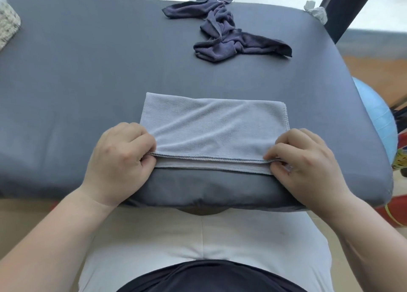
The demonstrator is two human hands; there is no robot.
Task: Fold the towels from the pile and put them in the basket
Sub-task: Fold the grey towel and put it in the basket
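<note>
Soft, light, floppy stuff, that grey towel [211, 124]; best taken by its near corners, where left hand [123, 159] and right hand [301, 162] each have a pinching grip

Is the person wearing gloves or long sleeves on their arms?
No gloves. The left hand and right hand are bare. The forearms are bare too, with no sleeve, watch or bracelet in view. Something small glints at a right-hand finger, too small to tell what.

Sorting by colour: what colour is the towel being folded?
Light grey towel, clearest in the head view.
</note>
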